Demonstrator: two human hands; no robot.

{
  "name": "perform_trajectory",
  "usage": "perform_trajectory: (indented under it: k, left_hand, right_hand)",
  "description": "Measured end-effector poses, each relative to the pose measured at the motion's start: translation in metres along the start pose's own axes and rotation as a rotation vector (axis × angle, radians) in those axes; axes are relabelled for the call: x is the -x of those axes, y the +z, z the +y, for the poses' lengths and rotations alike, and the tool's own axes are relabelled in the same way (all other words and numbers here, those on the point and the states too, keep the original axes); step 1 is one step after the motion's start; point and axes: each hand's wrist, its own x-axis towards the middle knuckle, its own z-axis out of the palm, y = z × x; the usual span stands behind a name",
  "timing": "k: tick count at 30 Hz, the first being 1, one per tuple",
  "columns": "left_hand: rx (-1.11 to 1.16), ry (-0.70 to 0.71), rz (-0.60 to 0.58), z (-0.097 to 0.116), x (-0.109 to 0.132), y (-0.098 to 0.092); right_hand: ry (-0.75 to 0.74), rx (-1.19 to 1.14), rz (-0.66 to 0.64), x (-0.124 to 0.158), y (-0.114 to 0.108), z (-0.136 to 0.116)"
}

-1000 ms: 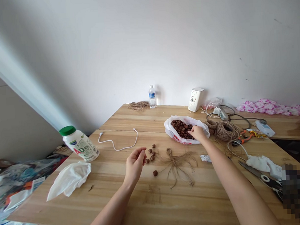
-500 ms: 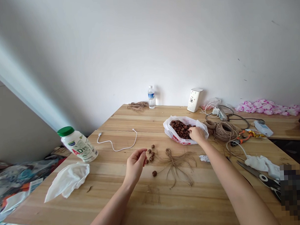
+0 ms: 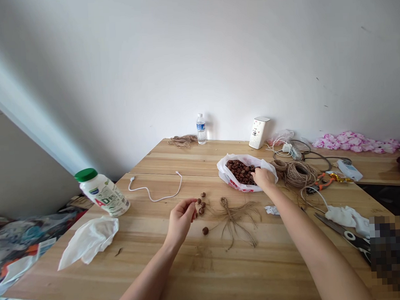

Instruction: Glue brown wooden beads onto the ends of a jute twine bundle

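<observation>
My right hand reaches into a white plastic bag full of round brown nuts. Its fingers are curled at the nuts, and the fingertips are partly hidden. Over the table, my left hand has its thumb and fingers pressed together; whatever lies between them is hidden. Several loose nuts lie just right of the left fingertips, with one more nut nearer to me. Between the hands, a looped and knotted bunch of twine strands lies spread on the wooden table.
Twine rolls, orange-handled pliers and scissors lie at right. A white bottle with a green cap, a crumpled white bag and a white cable are at left. A water bottle stands behind.
The view has shifted very slightly. My right hand stays in the bag, with its fingers moved slightly among the nuts. The left hand holds almost the same place.
</observation>
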Motion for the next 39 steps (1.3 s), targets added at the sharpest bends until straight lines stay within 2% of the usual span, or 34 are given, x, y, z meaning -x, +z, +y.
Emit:
perform_trajectory:
  k: [4,10,14,17,21,22,24,26,27,29,31,33,39]
  left_hand:
    - [-0.004,0.001,-0.010,0.000,0.000,0.000]
    - [-0.018,0.005,-0.032,0.002,0.002,0.002]
    - [0.021,0.020,-0.065,0.004,0.005,0.003]
    - [0.009,0.025,-0.146,0.007,0.008,0.002]
    - [-0.016,-0.026,-0.325,0.011,0.015,0.005]
    - [0.004,-0.053,-0.387,0.012,0.018,0.007]
    - [0.085,-0.146,-0.530,0.012,0.026,0.013]
    - [0.198,-0.287,-0.680,0.011,0.036,0.022]
    - [0.252,-0.357,-0.745,0.010,0.041,0.027]
    - [0.345,-0.465,-0.845,0.007,0.052,0.035]
    - [0.421,-0.520,-0.869,0.005,0.060,0.042]
    - [0.472,-0.550,-0.838,0.003,0.064,0.045]
    - [0.474,-0.614,-0.744,-0.001,0.063,0.046]
  right_hand:
    - [0.016,-0.037,0.065,0.002,-0.004,-0.001]
    - [0.002,-0.135,0.054,0.005,-0.010,0.001]
    - [0.017,-0.280,0.069,0.011,-0.018,0.000]
    - [-0.005,-0.465,0.043,0.021,-0.027,-0.005]
    - [-0.153,-0.772,-0.125,0.058,-0.034,-0.014]
    - [-0.219,-0.886,-0.205,0.072,-0.034,-0.015]
    - [-0.387,-1.246,-0.465,0.103,-0.031,-0.019]
    - [-0.469,-1.330,-0.573,0.135,-0.027,-0.023]
    - [-0.508,-1.288,-0.543,0.148,-0.024,-0.025]
    - [-0.636,-1.162,-0.369,0.170,-0.018,-0.029]
    - [-0.774,-1.052,-0.172,0.184,-0.012,-0.033]
    - [-0.868,-0.981,-0.048,0.192,-0.007,-0.034]
    - [-1.003,-0.885,0.048,0.200,0.000,-0.031]
